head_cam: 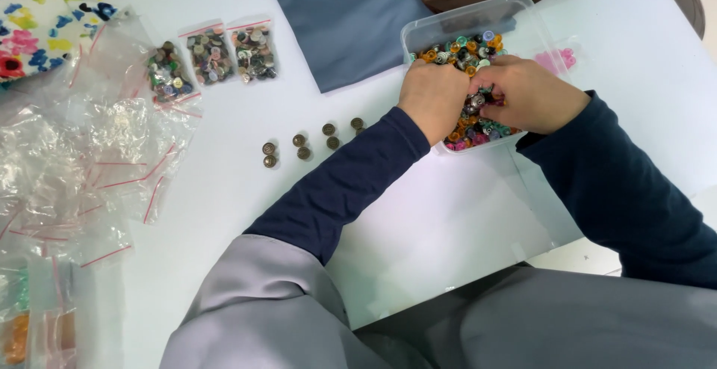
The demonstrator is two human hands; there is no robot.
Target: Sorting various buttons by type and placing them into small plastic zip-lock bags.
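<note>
Buttons (469, 49) are filling a clear plastic tub (448, 22) that is sitting on the white bench (418, 212) toward the far right — a jumbled heap of small round pieces in orange, teal, green, pink, blue and dull metal, some shiny, some matte. Both hands are resting inside the tub on top of the heap. The left hand (433, 98) is lying knuckles-up with its fingers curled down into the buttons; whether its grip is pinching anything I cannot tell, since the fingertips are hidden. The right hand (532, 94) is reaching in from the other side, its grip pressing together on a silvery metal button (476, 102) just between the two hands. Dark navy sleeves are covering both forearms. Well apart from the tub, to the left, seven bronze-coloured metal buttons (302, 145) are lying on the bare bench in a loose double row. Farther left, three small clear zip bags (211, 59) with red seal strips are lying side by side, each holding mixed buttons, and beside them a heap of empty zip bags (82, 152) is spreading toward the near edge. A grey-blue cloth (343, 18) is lying behind the tub — touching its far side — and a floral fabric (33, 10) is showing at the far left corner.
</note>
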